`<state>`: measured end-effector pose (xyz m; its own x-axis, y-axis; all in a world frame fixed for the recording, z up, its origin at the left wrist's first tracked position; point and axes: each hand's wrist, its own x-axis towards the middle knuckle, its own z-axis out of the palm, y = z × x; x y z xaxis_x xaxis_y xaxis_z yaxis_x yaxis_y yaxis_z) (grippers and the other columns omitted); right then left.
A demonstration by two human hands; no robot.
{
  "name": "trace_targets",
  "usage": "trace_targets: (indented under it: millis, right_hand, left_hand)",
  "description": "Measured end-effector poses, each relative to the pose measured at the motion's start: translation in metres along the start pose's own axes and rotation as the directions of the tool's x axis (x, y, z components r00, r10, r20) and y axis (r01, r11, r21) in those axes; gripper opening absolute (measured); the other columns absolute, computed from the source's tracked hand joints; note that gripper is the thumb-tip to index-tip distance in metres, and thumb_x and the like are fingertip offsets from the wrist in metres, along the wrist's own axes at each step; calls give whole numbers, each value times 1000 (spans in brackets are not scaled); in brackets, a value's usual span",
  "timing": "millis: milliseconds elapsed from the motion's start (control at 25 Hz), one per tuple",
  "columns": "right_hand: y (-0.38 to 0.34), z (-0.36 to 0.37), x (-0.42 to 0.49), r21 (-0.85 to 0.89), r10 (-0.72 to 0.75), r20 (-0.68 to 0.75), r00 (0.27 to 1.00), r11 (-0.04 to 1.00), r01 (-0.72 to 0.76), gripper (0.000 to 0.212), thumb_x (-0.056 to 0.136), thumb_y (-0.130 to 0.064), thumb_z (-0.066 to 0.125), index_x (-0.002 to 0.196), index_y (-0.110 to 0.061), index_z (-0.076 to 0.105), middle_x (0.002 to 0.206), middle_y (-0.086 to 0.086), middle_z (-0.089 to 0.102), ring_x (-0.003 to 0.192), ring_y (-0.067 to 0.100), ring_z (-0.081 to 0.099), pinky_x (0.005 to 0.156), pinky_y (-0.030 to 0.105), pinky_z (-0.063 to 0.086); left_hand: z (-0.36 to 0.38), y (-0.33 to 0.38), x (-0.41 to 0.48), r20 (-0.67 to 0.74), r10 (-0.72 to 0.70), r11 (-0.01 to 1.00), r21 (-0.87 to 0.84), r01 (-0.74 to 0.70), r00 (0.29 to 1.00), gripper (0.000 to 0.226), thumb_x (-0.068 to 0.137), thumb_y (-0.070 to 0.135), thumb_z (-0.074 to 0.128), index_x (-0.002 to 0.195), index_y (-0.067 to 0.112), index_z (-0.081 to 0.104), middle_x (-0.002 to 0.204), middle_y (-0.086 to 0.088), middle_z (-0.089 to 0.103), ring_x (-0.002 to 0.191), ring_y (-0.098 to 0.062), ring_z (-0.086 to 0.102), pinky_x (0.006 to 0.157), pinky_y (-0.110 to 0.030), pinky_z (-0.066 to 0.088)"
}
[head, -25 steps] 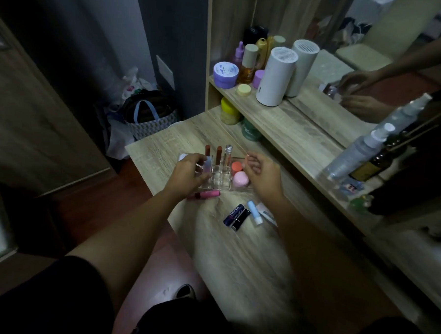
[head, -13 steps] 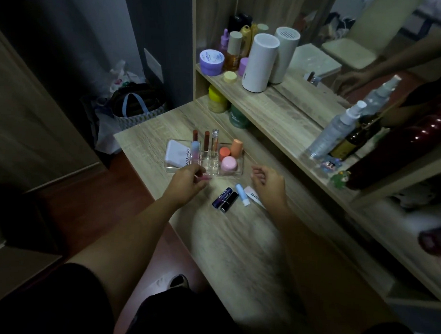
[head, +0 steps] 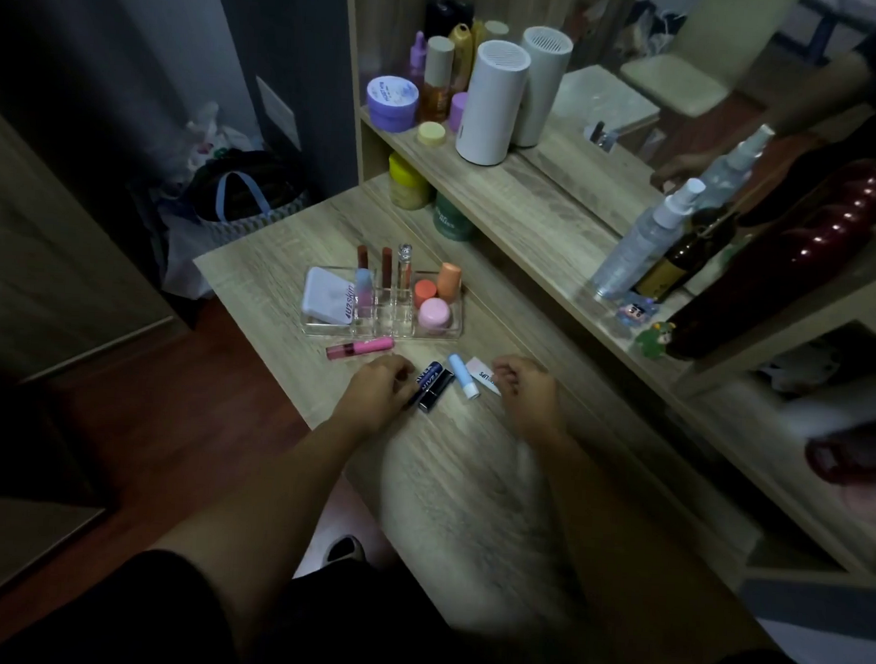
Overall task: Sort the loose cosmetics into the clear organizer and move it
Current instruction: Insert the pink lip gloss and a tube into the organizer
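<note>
The clear organizer [head: 456, 327] stands mid-table and holds a white compact [head: 326, 295], upright lip tubes [head: 386, 273] and orange and pink jars [head: 433, 313]. A pink lip gloss [head: 359, 348] lies loose in front of it. Nearer me lie a dark blue tube [head: 430, 372], a black tube [head: 437, 390], a light blue lip balm [head: 463, 376] and a white sachet [head: 480, 374]. My left hand [head: 377, 392] is curled over the dark blue tube's near end. My right hand [head: 526, 392] has its fingers bent at the sachet's edge; I cannot tell whether it grips.
A raised shelf [head: 534, 199] along the right carries jars, a white cylinder [head: 491, 103] and spray bottles [head: 643, 241] before a mirror. Yellow and green jars [head: 408, 183] stand under it. A bag [head: 240, 194] sits on the floor beyond the table's left edge.
Both hands drew back from the organizer toward the loose items. The left hand left the pink lip gloss lying on the table and reached the dark blue tube; the right reached the sachet.
</note>
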<state>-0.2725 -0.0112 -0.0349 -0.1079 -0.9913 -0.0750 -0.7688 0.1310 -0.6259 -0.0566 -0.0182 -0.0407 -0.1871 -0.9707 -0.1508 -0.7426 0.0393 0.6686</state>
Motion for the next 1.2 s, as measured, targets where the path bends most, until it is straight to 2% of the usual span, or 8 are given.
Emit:
trace_targets:
  millis: [320, 440, 560, 760, 880, 1000, 1080, 1200]
  right_hand:
    - [2, 9, 5, -83, 41, 30, 999, 996, -38, 28, 92, -7, 52, 118, -5, 59, 119, 13, 61, 105, 24, 60, 90, 35, 51]
    - [9, 9, 6, -107, 59, 63, 996, 993, -52, 30, 92, -10, 52, 122, -7, 57, 123, 13, 59, 109, 25, 58, 93, 41, 52]
    - [11, 9, 9, -94, 70, 66, 995, 994, -64, 30, 92, -9, 53, 122, -8, 57, 124, 13, 58, 110, 25, 58, 92, 38, 51]
    - [12, 8, 12, -88, 124, 123, 985, 990, -113, 37, 92, -10, 54, 129, -8, 52, 126, 15, 59, 113, 28, 57, 97, 40, 48]
    - [14, 6, 15, -133, 112, 168, 979, 987, -90, 38, 92, -12, 54, 129, -7, 53, 125, 16, 59, 112, 28, 57, 96, 36, 46]
    - [13, -1, 18, -176, 47, 198, 979, 984, -11, 28, 88, -12, 55, 115, -4, 62, 116, 18, 60, 100, 29, 58, 87, 32, 45]
    - [5, -6, 20, -101, 17, 129, 992, 995, -4, 21, 89, -10, 56, 108, -6, 61, 111, 13, 60, 91, 21, 58, 81, 33, 48]
    - [-21, -8, 28, 180, 13, 17, 1000, 984, -16, 17, 89, -12, 60, 105, -13, 59, 96, -2, 64, 80, 4, 61, 73, 22, 53]
  left_hand:
    - [15, 10, 6, -4, -71, 997, 35, 71, 997, 30, 91, 20, 57, 114, 1, 60, 110, -19, 63, 98, -31, 59, 84, -36, 46]
    - [15, 9, 6, -103, -77, 995, 52, 83, 992, 24, 94, 15, 50, 108, -2, 59, 108, -23, 62, 99, -35, 57, 85, -40, 44]
    - [2, -5, 11, -281, -78, 979, 161, 127, 957, 25, 93, 11, 48, 112, -2, 57, 117, -25, 58, 107, -37, 50, 94, -43, 40]
    - [-19, -44, 15, -189, -145, 876, 431, 215, 971, 29, 94, 7, 43, 121, 2, 52, 122, -23, 56, 113, -39, 47, 89, -47, 44]
    - [-22, -53, 12, -103, -112, 891, 429, 146, 988, 30, 94, 16, 49, 122, 5, 54, 116, -20, 56, 111, -37, 48, 86, -48, 44]
    - [-30, -54, 4, -80, 13, 964, 265, 9, 997, 29, 89, 12, 60, 116, 1, 60, 108, -22, 56, 100, -38, 54, 83, -43, 46]
    - [-42, -51, 2, -100, 101, 979, 185, -81, 990, 29, 86, 10, 64, 114, 0, 62, 106, -22, 58, 94, -36, 59, 80, -39, 48]
    - [-68, -38, 13, -217, 181, 981, 107, -161, 959, 27, 82, 13, 71, 106, 4, 63, 96, -14, 65, 82, -26, 63, 71, -23, 48]
